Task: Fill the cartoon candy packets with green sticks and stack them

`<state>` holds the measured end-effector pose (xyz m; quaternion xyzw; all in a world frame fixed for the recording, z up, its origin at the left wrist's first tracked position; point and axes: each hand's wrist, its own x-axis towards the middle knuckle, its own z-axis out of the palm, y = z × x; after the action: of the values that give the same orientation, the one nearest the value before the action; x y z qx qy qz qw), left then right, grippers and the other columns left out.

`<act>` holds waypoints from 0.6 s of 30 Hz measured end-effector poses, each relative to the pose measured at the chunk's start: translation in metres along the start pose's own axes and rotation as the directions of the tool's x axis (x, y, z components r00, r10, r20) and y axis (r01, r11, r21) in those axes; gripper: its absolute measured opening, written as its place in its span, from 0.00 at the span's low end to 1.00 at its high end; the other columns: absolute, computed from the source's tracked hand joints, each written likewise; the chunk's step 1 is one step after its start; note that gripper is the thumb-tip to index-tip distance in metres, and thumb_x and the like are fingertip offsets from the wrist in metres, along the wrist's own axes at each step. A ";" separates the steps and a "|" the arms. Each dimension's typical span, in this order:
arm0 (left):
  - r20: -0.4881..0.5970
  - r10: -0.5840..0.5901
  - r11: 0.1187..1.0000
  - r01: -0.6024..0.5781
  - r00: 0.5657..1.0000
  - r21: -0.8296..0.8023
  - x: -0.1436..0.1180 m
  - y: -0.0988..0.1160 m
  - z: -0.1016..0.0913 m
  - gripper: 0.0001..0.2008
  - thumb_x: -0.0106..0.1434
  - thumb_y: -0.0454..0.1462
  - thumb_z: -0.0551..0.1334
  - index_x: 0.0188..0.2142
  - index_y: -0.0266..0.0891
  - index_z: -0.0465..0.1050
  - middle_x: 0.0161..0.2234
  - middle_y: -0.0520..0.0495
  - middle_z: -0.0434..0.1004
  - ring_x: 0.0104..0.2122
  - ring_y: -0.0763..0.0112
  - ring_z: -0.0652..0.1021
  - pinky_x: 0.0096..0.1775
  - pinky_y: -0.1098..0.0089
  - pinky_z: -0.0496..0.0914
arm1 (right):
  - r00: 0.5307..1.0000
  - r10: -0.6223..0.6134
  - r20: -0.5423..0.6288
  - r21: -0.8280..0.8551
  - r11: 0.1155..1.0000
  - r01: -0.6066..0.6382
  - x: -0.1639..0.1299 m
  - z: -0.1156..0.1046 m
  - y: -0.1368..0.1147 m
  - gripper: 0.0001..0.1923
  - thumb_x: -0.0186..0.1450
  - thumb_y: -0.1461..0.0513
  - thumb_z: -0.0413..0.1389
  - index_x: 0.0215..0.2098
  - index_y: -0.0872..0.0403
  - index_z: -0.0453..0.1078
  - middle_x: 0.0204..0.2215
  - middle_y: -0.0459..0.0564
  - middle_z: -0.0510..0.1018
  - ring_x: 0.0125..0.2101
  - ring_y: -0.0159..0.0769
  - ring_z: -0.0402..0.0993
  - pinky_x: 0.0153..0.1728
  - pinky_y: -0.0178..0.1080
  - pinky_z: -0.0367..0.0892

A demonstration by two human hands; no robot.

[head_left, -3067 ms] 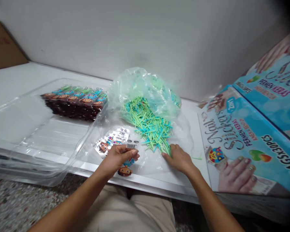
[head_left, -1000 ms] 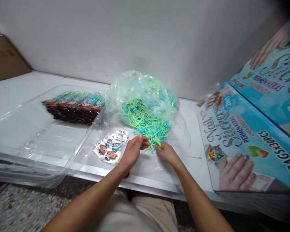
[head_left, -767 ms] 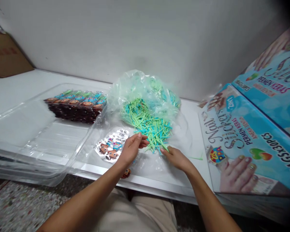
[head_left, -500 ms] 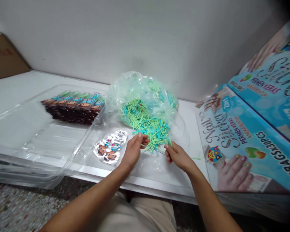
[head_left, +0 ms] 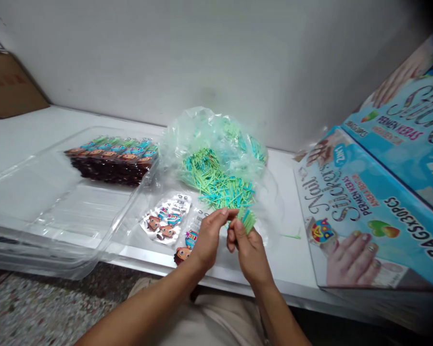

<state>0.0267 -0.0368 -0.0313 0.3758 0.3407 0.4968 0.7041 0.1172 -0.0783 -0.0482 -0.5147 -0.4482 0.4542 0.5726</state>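
My right hand (head_left: 250, 247) is closed round a small bundle of thin green and blue sticks (head_left: 248, 219), which pokes up past the thumb. Close against it, my left hand (head_left: 211, 235) has its fingers bent in and touching the bundle's left end. Just beyond both hands, a heap of the same sticks (head_left: 223, 187) spills from a clear plastic bag (head_left: 191, 127). Partly under my left hand lies a printed packet with a cartoon face (head_left: 183, 253). A shiny clear packet (head_left: 166, 218) with similar cartoon figures rests to its left.
On the left, a clear plastic tray (head_left: 32, 202) holds a stack of filled packets (head_left: 110, 161). Printed blue boxes (head_left: 357, 211) stand at the right. A cardboard box (head_left: 12, 84) sits far left, and a loose green stick (head_left: 292, 236) lies by the blue boxes. A wall (head_left: 202, 53) rises behind.
My right hand has moved left from the heap's edge and now shows a bundle of sticks. My left hand has come to meet it, and a cartoon packet now shows beside the left hand.
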 end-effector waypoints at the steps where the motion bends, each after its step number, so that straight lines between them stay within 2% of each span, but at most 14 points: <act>1: 0.059 -0.001 1.000 -0.001 0.998 0.027 -0.002 0.001 -0.006 0.16 0.60 0.46 0.61 0.33 0.33 0.76 0.26 0.47 0.74 0.29 0.70 0.73 0.33 0.70 0.66 | 0.997 0.050 0.061 -0.003 0.999 -0.050 -0.001 -0.004 0.000 0.17 0.68 0.50 0.49 0.30 0.53 0.64 0.20 0.40 0.61 0.20 0.27 0.56 0.21 0.32 0.55; 4: 0.126 -0.046 0.998 0.040 0.991 0.051 -0.007 0.004 -0.019 0.11 0.53 0.41 0.67 0.30 0.34 0.75 0.22 0.51 0.72 0.22 0.75 0.69 0.29 0.71 0.64 | 0.974 0.120 0.191 -0.008 0.993 -0.121 -0.006 -0.009 0.000 0.17 0.68 0.49 0.49 0.29 0.53 0.61 0.19 0.39 0.57 0.18 0.25 0.50 0.18 0.32 0.48; 9: 0.125 -0.069 0.996 0.060 0.990 0.073 -0.009 0.010 -0.026 0.11 0.50 0.39 0.69 0.23 0.32 0.74 0.22 0.51 0.70 0.23 0.77 0.68 0.30 0.73 0.62 | 0.943 0.165 0.289 0.009 0.984 -0.175 -0.010 -0.008 0.002 0.17 0.68 0.49 0.48 0.31 0.53 0.60 0.19 0.38 0.56 0.18 0.24 0.48 0.17 0.32 0.45; 13: 0.107 -0.089 0.990 0.076 0.990 0.119 -0.012 0.015 -0.026 0.09 0.50 0.38 0.68 0.21 0.33 0.74 0.19 0.52 0.69 0.23 0.77 0.67 0.31 0.73 0.62 | 0.935 0.202 0.291 0.004 0.977 -0.212 -0.012 -0.010 0.001 0.17 0.68 0.49 0.48 0.32 0.54 0.62 0.19 0.38 0.56 0.17 0.24 0.49 0.17 0.32 0.45; 18: 0.000 -0.063 0.992 0.062 0.998 0.109 -0.017 0.018 -0.024 0.05 0.50 0.34 0.64 0.21 0.34 0.74 0.26 0.49 0.74 0.26 0.75 0.70 0.33 0.72 0.64 | 0.939 0.219 0.265 0.090 0.964 -0.251 -0.017 -0.007 0.004 0.17 0.67 0.49 0.50 0.33 0.55 0.63 0.18 0.37 0.56 0.16 0.23 0.48 0.17 0.32 0.45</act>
<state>-0.0064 -0.0440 -0.0259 0.4035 0.3776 0.4546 0.6985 0.1210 -0.0961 -0.0538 -0.4665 -0.4238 0.6078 0.4831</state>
